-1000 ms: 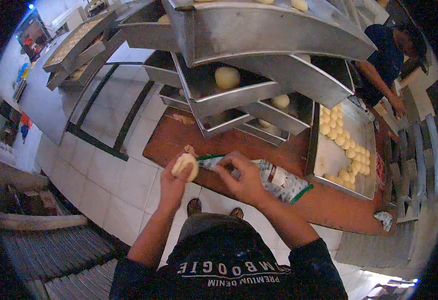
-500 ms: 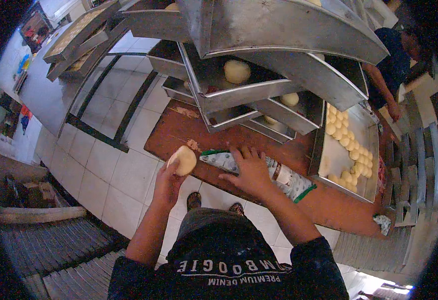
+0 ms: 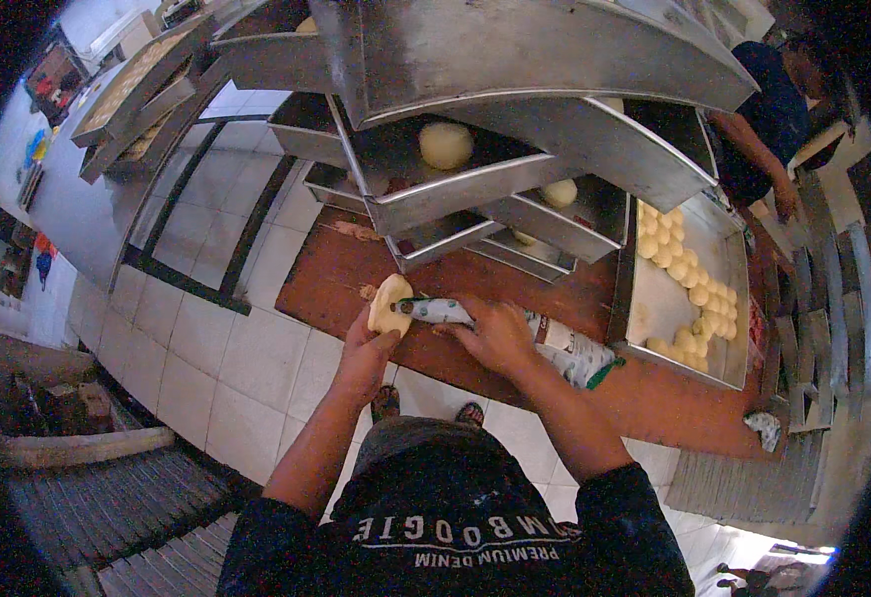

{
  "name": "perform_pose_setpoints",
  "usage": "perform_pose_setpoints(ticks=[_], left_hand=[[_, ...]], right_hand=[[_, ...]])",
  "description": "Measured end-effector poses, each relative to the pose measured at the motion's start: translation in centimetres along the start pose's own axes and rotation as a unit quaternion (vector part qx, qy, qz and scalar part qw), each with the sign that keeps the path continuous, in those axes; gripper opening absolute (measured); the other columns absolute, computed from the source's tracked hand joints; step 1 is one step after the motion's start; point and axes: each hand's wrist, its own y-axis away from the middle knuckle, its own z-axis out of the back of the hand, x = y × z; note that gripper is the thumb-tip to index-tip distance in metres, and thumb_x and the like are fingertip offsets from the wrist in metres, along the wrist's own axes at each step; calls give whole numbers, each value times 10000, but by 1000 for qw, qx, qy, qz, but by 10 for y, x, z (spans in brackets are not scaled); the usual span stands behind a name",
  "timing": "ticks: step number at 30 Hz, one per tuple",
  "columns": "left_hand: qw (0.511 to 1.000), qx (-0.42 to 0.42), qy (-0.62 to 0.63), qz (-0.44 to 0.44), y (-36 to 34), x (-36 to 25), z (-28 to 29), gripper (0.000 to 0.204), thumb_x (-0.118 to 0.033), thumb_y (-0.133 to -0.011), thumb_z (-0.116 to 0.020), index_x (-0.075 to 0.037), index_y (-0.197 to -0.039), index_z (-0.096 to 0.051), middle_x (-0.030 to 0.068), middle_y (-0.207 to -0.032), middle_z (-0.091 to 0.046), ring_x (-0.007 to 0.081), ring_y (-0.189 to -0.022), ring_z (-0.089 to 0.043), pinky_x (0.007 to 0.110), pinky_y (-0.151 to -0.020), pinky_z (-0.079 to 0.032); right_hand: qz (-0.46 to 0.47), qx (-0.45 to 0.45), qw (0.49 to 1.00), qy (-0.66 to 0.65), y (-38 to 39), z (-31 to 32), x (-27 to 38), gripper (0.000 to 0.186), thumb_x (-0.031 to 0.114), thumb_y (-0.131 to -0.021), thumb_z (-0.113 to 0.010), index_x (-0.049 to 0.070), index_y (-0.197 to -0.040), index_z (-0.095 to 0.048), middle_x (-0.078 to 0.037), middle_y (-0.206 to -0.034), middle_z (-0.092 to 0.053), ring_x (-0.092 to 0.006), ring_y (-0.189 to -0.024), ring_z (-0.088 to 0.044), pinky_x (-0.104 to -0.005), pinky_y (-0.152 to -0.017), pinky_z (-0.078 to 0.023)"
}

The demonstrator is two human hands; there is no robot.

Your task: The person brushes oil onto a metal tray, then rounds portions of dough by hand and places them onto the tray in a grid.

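My left hand is closed on a flattened round of pale dough, held upright over the wooden bench. My right hand grips a green-edged piping bag, its narrow end pointing left against the face of the dough. Just beyond my hands stand crisscrossed metal pans, some with single dough balls in them. To the right, a shallow metal tray holds several small dough balls.
A co-worker reaches down at the upper right. More trays rest on a steel table at the left. A small cloth or bag lies at the bench's right end. Ridged metal pieces are at the lower left.
My right hand has taken hold of the piping bag from the bench and brought its tip to the dough. My left hand has moved slightly right, turning the dough.
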Motion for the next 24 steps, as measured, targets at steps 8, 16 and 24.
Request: perform_pose_setpoints(ticks=[8, 16, 24], left_hand=[[993, 19, -110, -27, -7, -2, 6, 523, -33, -749, -514, -36, -1257, -388, 73, -1160, -495, 184, -1080, -475, 297, -923, -372], [996, 20, 65, -61, 32, -37, 19, 603, 27, -727, -470, -28, -1304, -304, 112, -1248, -428, 211, -1169, -413, 341, -981, -326], [918, 109, -349, -156, 55, -45, -48, 564, -36, -866, -429, 16, -1355, -152, 170, -1324, -347, 227, -1182, -388, 317, -960, -312]], right_hand=[[-2, 19, 1000, 17, -5, 4, -3, 358, 367, -732, -611, 169, -1029, -585, -150, -715, -621, -369, -673, -586, -473, -661, -456], [81, -95, 991, 53, 2, 33, 48, 624, 262, -664, -703, 181, -1236, -467, -94, -920, -583, -302, -952, -500, -455, -891, -358], [170, -116, 948, -241, 5, 51, 43, 406, 165, -666, -709, 83, -1051, -609, -60, -951, -566, -249, -917, -487, -354, -809, -393]])
